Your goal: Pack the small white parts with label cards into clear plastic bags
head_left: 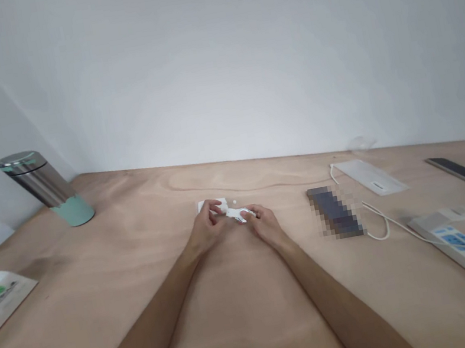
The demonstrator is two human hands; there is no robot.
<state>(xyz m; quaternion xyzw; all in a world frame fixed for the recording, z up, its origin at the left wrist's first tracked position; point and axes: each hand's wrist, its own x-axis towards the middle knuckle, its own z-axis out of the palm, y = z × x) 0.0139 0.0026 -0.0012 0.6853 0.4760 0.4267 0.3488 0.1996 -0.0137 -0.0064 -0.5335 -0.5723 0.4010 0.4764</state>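
Close together; left hand (pixel 204 228), right hand (pixel 267 225).

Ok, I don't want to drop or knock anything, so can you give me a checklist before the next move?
1. Right hand on the small white piece: ok, thumb and fingers are on it.
2. Left hand grip: cannot tell; its fingers are at the white piece's other end, but their contact is unclear.
3. Steel flask standing on its base, away from both hands: ok.
4. White cable clear of the hands: ok, it lies off to the right.
5. Pixelated dark object clear of the right hand: ok, there is bare wood between them.
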